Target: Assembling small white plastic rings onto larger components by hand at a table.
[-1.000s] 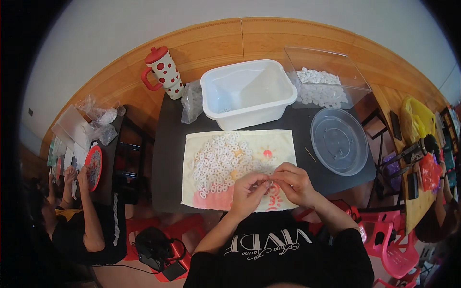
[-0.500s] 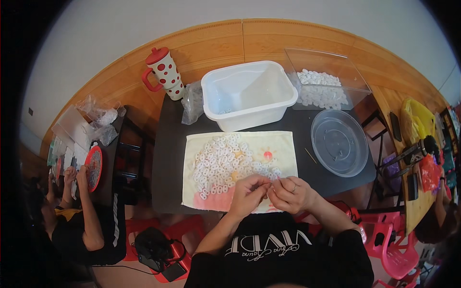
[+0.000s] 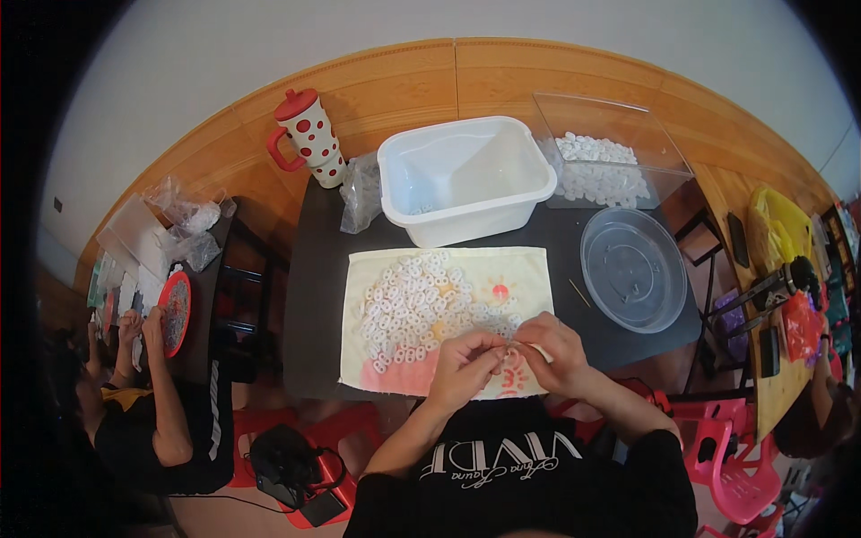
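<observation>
Clear bin [image 3: 668,170] holds white pieces [image 3: 599,151]; left hand [image 3: 465,366] and right hand [image 3: 554,354] pinch something indistinct [image 3: 512,344].

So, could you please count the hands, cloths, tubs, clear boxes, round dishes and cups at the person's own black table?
Hands: 2
Cloth: 1
Tub: 1
Clear box: 1
Round dish: 1
Cup: 1
Total: 7

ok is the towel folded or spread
Spread: the towel lies flat on the table, white pieces scattered over its left part.
</observation>
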